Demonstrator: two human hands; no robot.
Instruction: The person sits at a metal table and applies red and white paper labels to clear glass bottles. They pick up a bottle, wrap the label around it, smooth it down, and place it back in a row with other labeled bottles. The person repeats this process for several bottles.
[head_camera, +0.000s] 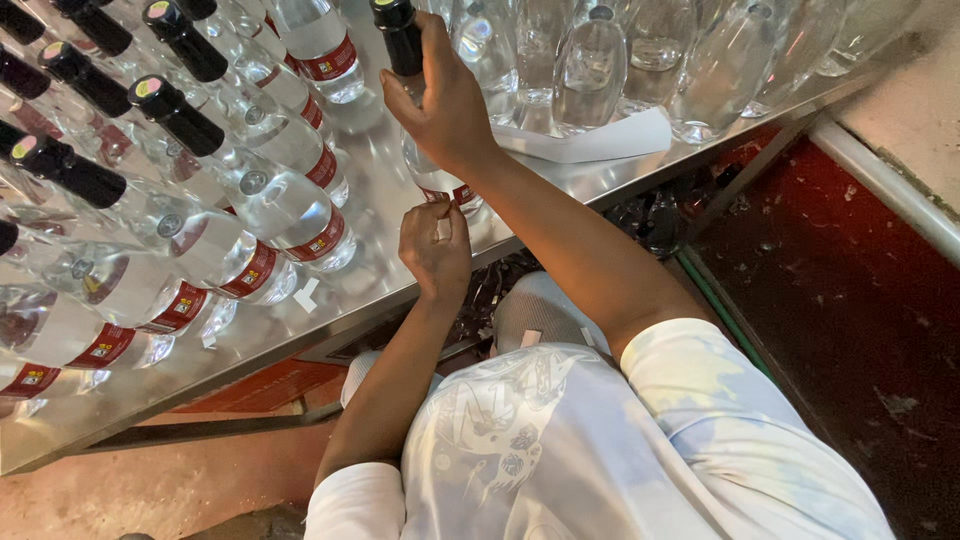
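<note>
Head view: right hand (448, 105) has its grip wrapped round a clear, black-capped bottle (410, 60) standing near the steel table (390, 160) edge; left hand (434, 250) pinches its red label (450, 194). A hard press could tip it off that edge or into neighbouring bottles (250, 190).

Steel tabletop (380, 160), shiny, scuffed. Left side: rows of clear glass bottles w/ black caps (180, 118) and red labels at the base, standing close together. Far edge: uncapped clear bottles (590, 70), no labels, packed tight. White paper sheet (600, 140) just beside them, partly under one. Small white scrap (306, 294) near front edge. Below: dark red floor (850, 300), green hose (725, 310) along it.
</note>
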